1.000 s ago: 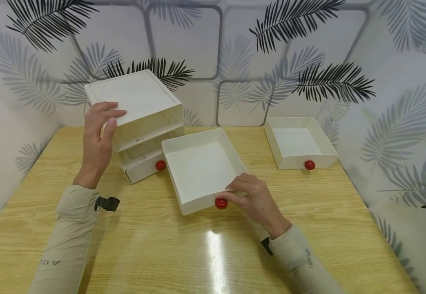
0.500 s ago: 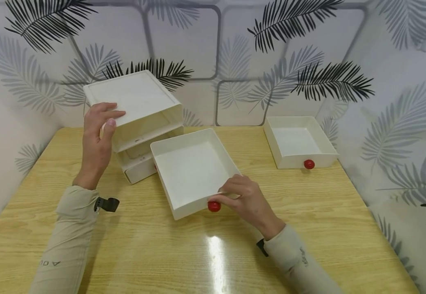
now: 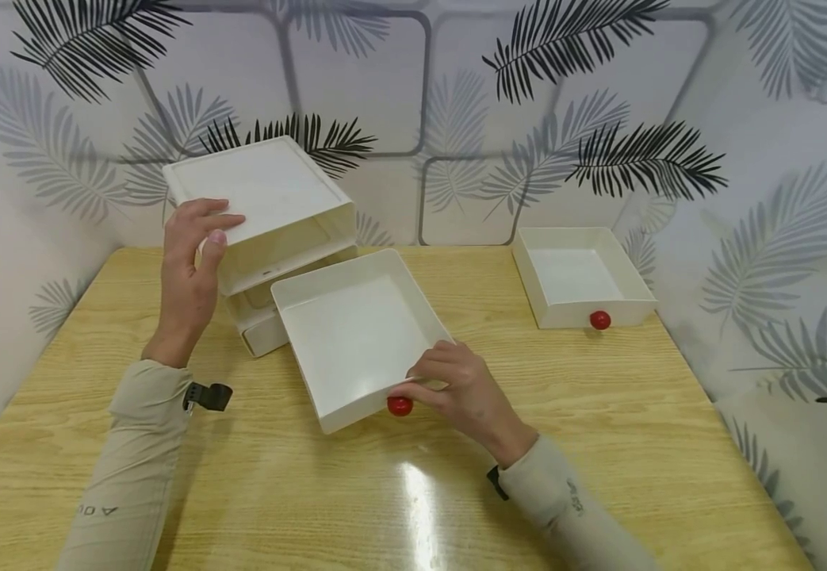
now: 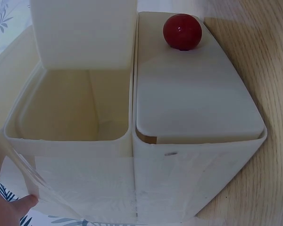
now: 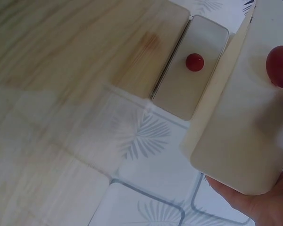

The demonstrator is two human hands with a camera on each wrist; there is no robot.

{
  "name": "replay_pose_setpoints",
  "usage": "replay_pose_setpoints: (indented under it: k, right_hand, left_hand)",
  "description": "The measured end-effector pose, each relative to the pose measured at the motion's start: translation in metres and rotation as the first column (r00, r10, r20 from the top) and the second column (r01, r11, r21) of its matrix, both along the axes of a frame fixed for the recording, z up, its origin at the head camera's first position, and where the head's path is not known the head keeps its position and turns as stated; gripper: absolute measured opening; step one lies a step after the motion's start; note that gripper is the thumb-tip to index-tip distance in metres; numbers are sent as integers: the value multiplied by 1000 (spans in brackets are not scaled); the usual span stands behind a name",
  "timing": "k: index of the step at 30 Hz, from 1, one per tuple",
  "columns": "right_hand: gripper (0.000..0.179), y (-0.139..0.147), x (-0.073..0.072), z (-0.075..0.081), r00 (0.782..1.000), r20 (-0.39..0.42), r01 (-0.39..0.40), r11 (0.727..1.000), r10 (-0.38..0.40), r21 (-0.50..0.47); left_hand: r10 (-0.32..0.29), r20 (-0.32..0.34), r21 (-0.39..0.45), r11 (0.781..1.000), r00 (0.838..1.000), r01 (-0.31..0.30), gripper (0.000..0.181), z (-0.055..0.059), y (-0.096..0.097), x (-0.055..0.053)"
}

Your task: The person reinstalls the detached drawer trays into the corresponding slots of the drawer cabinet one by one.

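Observation:
My left hand (image 3: 192, 266) rests on the near left edge of a stacked white cabinet (image 3: 256, 182), fingers lying on its top and thumb at the front edge. My right hand (image 3: 463, 396) pinches the front wall of a white drawer (image 3: 356, 333), with the thumb beside the drawer's red knob (image 3: 400, 406). That drawer looks tilted and shows nothing inside. Its far left corner covers part of the cabinet's lower front. From the left wrist, the held drawer's end (image 4: 85, 33) stands at the middle opening, above a bottom drawer (image 4: 193, 89) sitting in its slot.
A second loose white drawer (image 3: 577, 277) with a red knob (image 3: 600, 319) stands at the back right of the wooden table (image 3: 299, 500). Behind the table rises a leaf-patterned wall (image 3: 470, 119).
My right hand has carried the drawer leftward and slightly nearer to me, across the cabinet's front. The bottom drawer's knob is now hidden in the head view. The left hand stays put.

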State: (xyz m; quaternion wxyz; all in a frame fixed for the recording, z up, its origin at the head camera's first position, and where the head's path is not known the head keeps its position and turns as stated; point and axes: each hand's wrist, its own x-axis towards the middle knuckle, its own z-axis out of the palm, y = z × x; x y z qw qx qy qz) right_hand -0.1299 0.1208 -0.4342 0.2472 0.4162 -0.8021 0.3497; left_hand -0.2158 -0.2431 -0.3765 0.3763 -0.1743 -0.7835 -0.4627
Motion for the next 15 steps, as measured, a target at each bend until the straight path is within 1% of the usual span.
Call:
replay_pose_setpoints:
  k: [6, 8, 15]
  right_hand:
    - [15, -8, 3, 2, 1000, 31, -3, 1000, 2, 24]
    - [15, -10, 4, 1, 999, 39, 0, 999, -2, 33]
    - [14, -15, 5, 0, 1000, 29, 4, 999, -6, 53]
  left_hand:
    - [-21, -25, -1, 1000, 999, 21, 39, 5, 4, 5]
    - [-22, -22, 4, 1000, 1000, 22, 40, 5, 4, 5]
    - [-20, -10, -2, 1000, 1000, 20, 40, 0, -3, -1]
